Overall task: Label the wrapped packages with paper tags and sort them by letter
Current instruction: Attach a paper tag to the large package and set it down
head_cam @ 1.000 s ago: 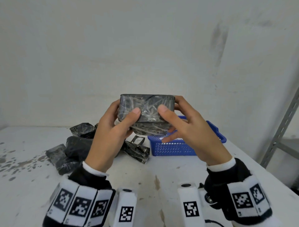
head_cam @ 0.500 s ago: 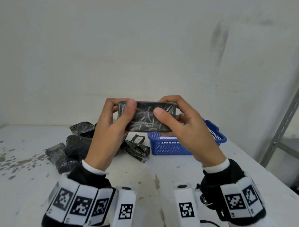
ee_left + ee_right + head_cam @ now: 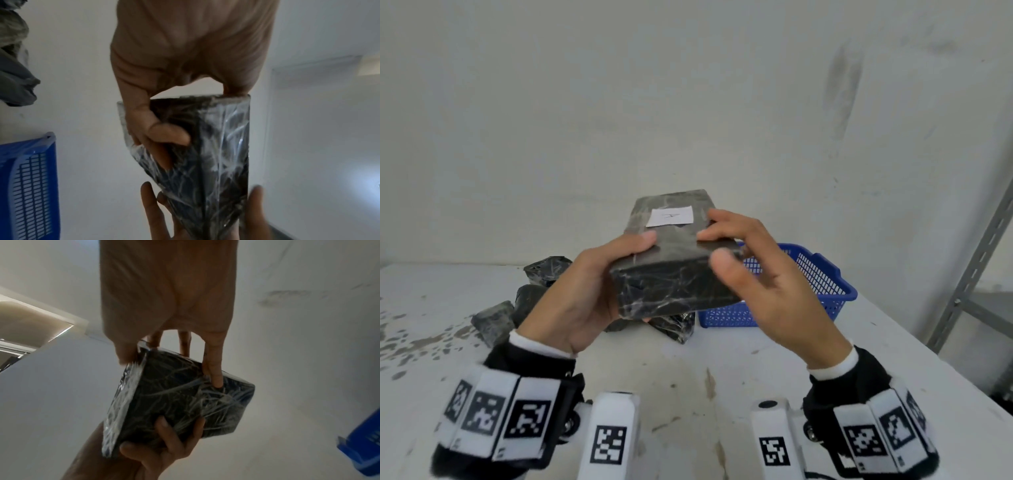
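Note:
A black package wrapped in clear film (image 3: pixel 671 274) is held in the air above the table by both hands. A white paper tag (image 3: pixel 669 216) with a faint letter lies on its upper face, towards the far end. My left hand (image 3: pixel 599 284) grips the near left corner, thumb on top and fingers underneath. My right hand (image 3: pixel 750 274) holds the right edge, fingertips on the top face. In the left wrist view the left thumb (image 3: pixel 164 129) presses the package (image 3: pixel 216 162). From the right wrist the package (image 3: pixel 174 402) shows pinched between right thumb and forefinger (image 3: pixel 213 373).
A blue plastic basket (image 3: pixel 818 274) stands on the stained white table (image 3: pixel 688 370) behind the right hand. Several other black wrapped packages (image 3: pixel 496 318) lie heaped at the left, below the hands. A grey metal shelf upright (image 3: pixel 969 274) rises at the right edge; a wall stands behind.
The package has been turned from showing a side face to lying flat with the tagged face up. The white tag came into view, and both hands shifted their grip.

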